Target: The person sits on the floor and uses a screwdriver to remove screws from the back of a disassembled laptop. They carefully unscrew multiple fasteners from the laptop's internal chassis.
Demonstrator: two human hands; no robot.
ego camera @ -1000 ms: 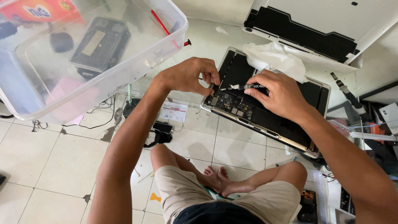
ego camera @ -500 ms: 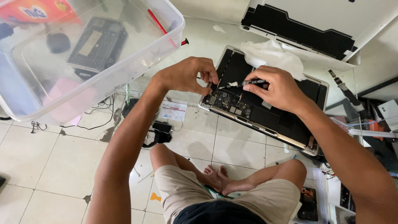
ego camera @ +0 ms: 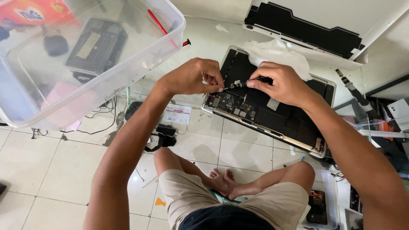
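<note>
Both hands have closed together: left hand (ego camera: 191, 79) and right hand (ego camera: 281, 83) pinch a slim, stiff screwdriver (ego camera: 238, 85), fingers shut, over the fragile opened laptop (ego camera: 272, 115) at 1 o'clock; its tip probably touches the board.

A single head-worn camera looks steeply down from close above a person seated cross-legged on the tiled floor (ego camera: 51, 170). Both forearms run up from the bottom edge to meet at frame centre over an opened laptop (ego camera: 272, 115). A clear bin (ego camera: 140, 64) fills the upper left, very near the lens.
</note>
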